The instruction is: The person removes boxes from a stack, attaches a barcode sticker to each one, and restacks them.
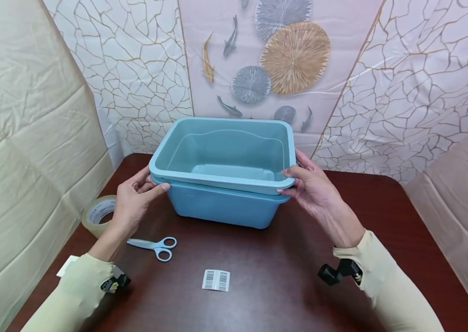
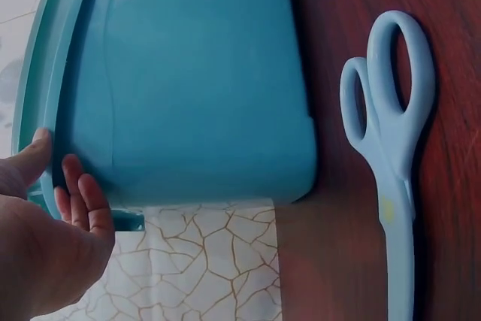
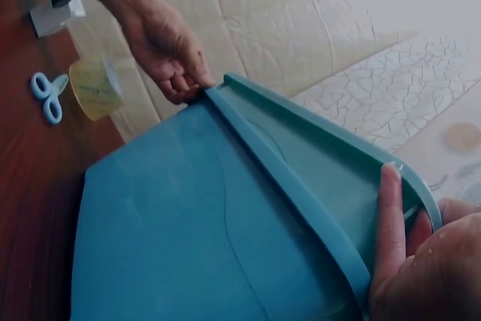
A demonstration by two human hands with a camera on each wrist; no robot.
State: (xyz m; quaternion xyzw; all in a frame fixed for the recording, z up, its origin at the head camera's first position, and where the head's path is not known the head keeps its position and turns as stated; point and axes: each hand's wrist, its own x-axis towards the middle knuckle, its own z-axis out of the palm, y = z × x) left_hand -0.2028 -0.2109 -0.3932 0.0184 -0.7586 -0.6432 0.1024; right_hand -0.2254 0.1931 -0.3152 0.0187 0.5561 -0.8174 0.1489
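Observation:
Two blue plastic tubs are nested: the lighter upper tub [image 1: 221,181] sits inside the darker lower tub [image 1: 221,207], with a narrow gap between their rims. At the left end, my left hand [image 1: 132,200] grips the lower tub's rim, thumb on the rim and fingers curled beneath, as the left wrist view shows. My right hand [image 1: 316,193] holds the upper tub's right corner, its fingers around the rim. In the right wrist view, the upper tub [image 3: 301,140] rises out of the lower one at that end. The inside of the upper tub shows nothing in it.
Blue-handled scissors [image 1: 156,245] lie on the dark wooden table [image 1: 267,286] near my left wrist. A roll of clear tape [image 1: 97,214] stands left of that hand. A barcode label [image 1: 216,280] lies at front middle, and a white item [image 1: 67,266] by the left edge. Patterned cloth hangs behind.

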